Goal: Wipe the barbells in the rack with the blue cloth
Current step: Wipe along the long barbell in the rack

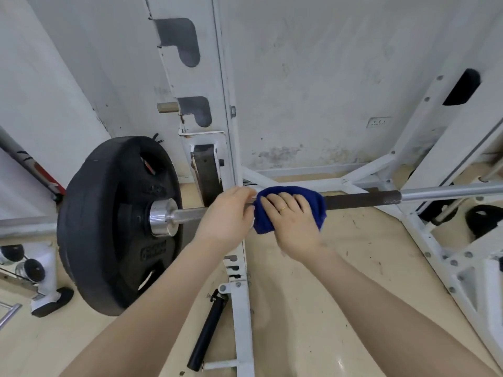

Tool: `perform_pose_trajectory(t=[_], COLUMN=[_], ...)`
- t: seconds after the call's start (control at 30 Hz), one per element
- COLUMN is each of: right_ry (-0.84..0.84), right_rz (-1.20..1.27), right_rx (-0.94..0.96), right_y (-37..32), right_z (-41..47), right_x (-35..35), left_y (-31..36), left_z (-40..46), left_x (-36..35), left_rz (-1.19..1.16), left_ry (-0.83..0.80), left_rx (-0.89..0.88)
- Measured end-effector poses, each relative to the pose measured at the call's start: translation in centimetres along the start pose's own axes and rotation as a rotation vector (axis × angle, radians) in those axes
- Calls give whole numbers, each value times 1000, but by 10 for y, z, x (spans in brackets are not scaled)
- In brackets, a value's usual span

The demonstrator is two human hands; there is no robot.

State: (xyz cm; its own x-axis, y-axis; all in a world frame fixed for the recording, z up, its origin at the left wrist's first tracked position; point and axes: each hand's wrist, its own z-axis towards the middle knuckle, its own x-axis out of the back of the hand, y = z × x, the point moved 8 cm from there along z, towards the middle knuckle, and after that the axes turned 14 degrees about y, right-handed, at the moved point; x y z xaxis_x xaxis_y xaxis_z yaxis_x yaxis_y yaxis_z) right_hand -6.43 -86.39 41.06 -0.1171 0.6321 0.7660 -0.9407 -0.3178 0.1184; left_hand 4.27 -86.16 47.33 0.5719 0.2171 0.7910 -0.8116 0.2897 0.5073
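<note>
A barbell (362, 199) lies across a white rack (223, 110), its shaft running left to right at about waist height. The blue cloth (317, 204) is draped over the shaft near its left part, just right of the rack upright. The person's right hand (292, 221) presses on the cloth with fingers curled over it and the bar beneath; a ring shows on one finger. The left hand (227, 216) grips the bare shaft just beside the cloth, fingers wrapped round the far side. Left of it sits a silver collar (160, 217) and a big black weight plate (109, 224).

The floor (340, 268) is pale beige, glossy, and flecked with dark scuffs and bits of grit. A black cylinder (208, 327) lies on it by the rack's base. The far wall (313, 77) is white and grubby, with grey stains low down and a socket (378, 122) to the right. More white frame (441, 164) stands at the right.
</note>
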Motion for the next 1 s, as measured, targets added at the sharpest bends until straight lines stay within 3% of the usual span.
perform_pose_trajectory(t=[0.1,0.27,0.4,0.53,0.6,0.63,0.73,0.8,0.9,1.0], right_ry=[-26,-134,-126,-83,-91,-122,-147,-61,53,-215], right_rz=[-28,-130,-186,-44,-25,-50,-62,119,859,1441], right_rx=[9,-309,-448,-251,-149,-184,-547,-769,-1202,-1769], right_y=[51,148,161,113,121,139,202,211,165,89], right_z=[-10,-47,-52,-44,-47,-50,-75,-86,-93,-105], right_x=[7,20,24,16,15,15,27,40,43,4], left_y=[13,24,27,33,33,32,30,30,31,28], left_z=[6,5,1,-2,-2,-2,-3,-3,1,4], left_x=[-20,-61,-72,-76,-76,-75,-75,-77,-77,-75], left_rz=[3,143,345,423,423,418,397,390,421,413], left_ry=[-31,-115,-66,0,29,47,95,109,104,81], left_rx=[8,-52,-26,-18,-7,-4,-8,-5,-7,-7])
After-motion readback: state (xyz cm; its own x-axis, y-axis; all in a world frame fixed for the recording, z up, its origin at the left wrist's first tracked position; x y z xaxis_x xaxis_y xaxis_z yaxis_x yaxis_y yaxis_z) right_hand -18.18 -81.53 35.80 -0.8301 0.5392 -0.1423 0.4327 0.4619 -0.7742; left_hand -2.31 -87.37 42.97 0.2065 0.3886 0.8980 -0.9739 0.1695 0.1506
